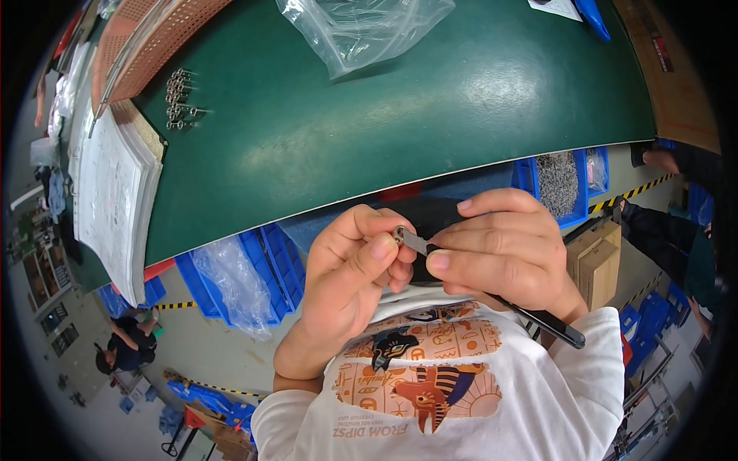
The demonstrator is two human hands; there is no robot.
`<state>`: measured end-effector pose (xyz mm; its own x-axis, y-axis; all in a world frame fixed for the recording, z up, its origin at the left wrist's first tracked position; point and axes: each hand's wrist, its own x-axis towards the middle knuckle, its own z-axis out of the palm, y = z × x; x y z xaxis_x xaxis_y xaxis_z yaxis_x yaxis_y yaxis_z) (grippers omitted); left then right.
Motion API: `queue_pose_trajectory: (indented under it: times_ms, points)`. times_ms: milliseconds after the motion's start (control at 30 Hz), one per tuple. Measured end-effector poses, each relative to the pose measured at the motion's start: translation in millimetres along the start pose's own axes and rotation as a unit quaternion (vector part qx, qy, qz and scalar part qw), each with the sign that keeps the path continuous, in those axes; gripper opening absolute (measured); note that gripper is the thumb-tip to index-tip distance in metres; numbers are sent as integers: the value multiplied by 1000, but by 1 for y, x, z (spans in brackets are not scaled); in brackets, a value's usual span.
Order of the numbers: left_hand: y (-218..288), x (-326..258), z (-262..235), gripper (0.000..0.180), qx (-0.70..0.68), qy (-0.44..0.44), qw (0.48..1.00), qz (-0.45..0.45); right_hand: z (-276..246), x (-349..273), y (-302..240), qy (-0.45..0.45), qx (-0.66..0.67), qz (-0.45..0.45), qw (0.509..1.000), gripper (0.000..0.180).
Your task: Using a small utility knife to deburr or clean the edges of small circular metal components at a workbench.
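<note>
My left hand (pixel 350 265) pinches a small metal piece with a ring-shaped end (pixel 398 233) between thumb and fingers. In my right hand (pixel 503 250) is a knife with a short flat blade (pixel 416 243) and a long black handle (pixel 550 323), which sticks out below the palm. The blade's tip touches or nearly touches the metal piece; the fingers hide the exact contact. Both hands are close together in front of my shirt, just off the table's near edge. Several similar small metal pieces (pixel 180 100) lie grouped on the green table at the far left.
The green table (pixel 323 146) has a clear plastic bag (pixel 365 34) at its far side. A stack of papers (pixel 115 184) and a perforated orange rack (pixel 154 46) stand left. Blue bins sit below the near edge, one holding many small metal parts (pixel 558 183). Other people are farther off.
</note>
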<state>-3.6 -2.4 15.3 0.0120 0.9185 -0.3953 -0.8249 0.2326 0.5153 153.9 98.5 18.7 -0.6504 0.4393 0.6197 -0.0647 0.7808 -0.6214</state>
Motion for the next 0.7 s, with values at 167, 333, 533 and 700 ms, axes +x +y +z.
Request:
queue_pose_trajectory:
  times_ms: [167,333,533,700]
  points:
    - [-1,4,-1,16,1,-9,1000,-5,-2,-1,2,-3,5,8,1000,16]
    - [1,1,-1,16,3,-12,1000,5,0,2,0,1,1,-1,1000,17]
    - [0,2,2,16,1,-3,1000,0,0,1,1,-3,-63,-24,998,17]
    - [0,1,3,15,-1,9,1000,-12,-1,0,0,11,-45,-17,999,17]
